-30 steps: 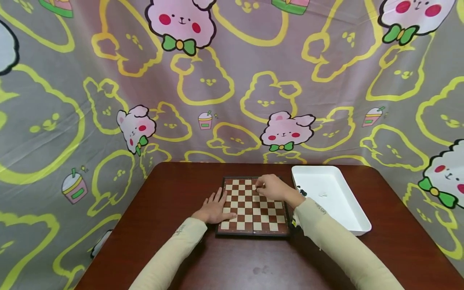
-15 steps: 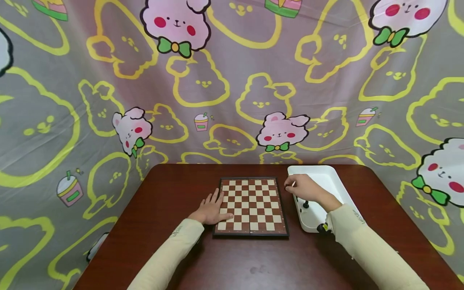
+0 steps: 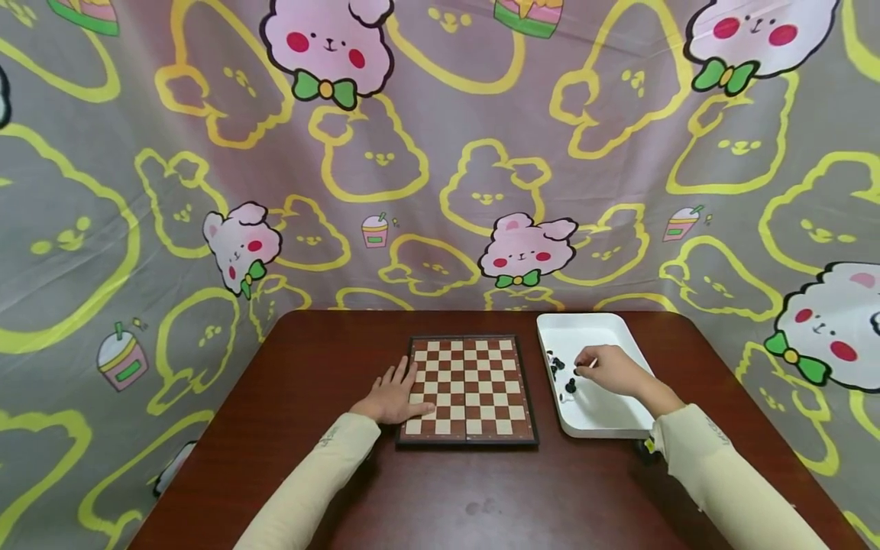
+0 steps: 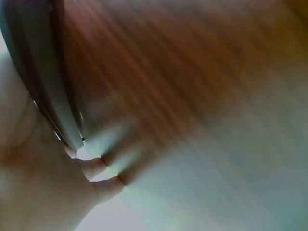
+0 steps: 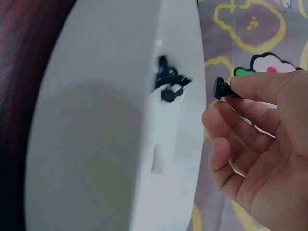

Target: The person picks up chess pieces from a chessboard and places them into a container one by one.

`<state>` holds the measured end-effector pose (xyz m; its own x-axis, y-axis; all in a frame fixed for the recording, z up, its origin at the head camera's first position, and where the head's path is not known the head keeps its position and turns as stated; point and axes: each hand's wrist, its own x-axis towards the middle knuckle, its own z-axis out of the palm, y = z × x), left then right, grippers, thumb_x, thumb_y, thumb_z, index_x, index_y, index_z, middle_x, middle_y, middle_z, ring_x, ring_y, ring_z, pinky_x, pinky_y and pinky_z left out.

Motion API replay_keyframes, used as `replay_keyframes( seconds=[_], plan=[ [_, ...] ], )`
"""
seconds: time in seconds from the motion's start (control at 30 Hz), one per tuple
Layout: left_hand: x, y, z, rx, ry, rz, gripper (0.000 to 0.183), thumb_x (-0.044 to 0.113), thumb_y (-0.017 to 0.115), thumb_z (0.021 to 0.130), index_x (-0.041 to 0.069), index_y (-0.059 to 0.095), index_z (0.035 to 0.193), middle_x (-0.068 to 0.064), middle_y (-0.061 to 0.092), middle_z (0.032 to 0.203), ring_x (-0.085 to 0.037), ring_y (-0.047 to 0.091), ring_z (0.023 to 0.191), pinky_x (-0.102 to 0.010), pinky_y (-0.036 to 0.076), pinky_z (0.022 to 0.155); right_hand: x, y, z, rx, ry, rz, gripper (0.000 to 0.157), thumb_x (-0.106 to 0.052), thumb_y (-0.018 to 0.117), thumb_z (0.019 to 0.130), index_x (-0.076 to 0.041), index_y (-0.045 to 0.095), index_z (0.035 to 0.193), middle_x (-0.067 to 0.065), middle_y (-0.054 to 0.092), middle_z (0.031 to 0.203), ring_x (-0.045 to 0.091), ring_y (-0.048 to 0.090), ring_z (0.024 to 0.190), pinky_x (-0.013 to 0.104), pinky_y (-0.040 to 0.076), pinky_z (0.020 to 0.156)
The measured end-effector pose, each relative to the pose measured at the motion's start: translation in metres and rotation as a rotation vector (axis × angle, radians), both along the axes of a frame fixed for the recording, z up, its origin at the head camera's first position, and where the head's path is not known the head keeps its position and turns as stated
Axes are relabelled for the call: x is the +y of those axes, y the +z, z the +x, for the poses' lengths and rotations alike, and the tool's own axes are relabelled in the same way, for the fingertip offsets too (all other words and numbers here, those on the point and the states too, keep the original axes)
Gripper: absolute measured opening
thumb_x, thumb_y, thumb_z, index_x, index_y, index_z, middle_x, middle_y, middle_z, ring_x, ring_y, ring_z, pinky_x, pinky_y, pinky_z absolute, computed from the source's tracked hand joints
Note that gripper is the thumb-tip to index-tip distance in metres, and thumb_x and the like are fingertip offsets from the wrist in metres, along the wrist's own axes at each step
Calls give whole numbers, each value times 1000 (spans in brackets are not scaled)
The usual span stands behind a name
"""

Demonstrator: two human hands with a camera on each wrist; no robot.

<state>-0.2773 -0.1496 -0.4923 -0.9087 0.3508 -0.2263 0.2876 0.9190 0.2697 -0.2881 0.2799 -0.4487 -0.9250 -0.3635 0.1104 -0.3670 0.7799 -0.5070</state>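
My left hand [image 3: 392, 397] lies with fingers spread on the left edge of the chessboard [image 3: 469, 387], a folding brown-and-cream board on which no pieces stand. In the left wrist view the board's dark side edge [image 4: 53, 72] runs along the palm. Over the white tray [image 3: 608, 433], my right hand [image 3: 615, 370] pinches a black chess piece [image 5: 219, 89] between thumb and fingertips, base outward. Several black chess pieces [image 5: 168, 81] lie inside along the tray's left wall, and a white piece [image 5: 157, 160] lies near them.
The dark red wooden table [image 3: 330, 359] carries both board and tray, with a strip of tabletop between them. A patterned curtain [image 3: 440, 183] hangs behind the table and at its sides. Black-and-yellow gear [image 3: 648, 448] sits by the right cuff.
My right hand has moved right from the board's upper part to over the tray, carrying the piece. The left hand has stayed on the board's edge. The head view has shifted slightly.
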Motion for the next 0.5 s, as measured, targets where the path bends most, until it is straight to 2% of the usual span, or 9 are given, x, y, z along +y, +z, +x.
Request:
replay_keyframes(
  seconds=[0.2,0.5],
  plan=[
    [-2,-4,-2,-10,-6,-5,98,70,45,86,11,5,154,-14,-5,157,-41,9,140,-58,16,107,9,-6,4,-42,-37,21,10,-11,63,87,-4,69,91,1,65,82,13,56,69,31,45,60],
    [-3,-6,-1,-14,-16,-14,99,71,44,86,12,5,154,-13,-5,157,-41,9,140,-58,17,107,21,-7,10,1,-72,56,14,-12,64,88,-1,71,93,2,66,82,14,58,71,32,45,62]
  ],
)
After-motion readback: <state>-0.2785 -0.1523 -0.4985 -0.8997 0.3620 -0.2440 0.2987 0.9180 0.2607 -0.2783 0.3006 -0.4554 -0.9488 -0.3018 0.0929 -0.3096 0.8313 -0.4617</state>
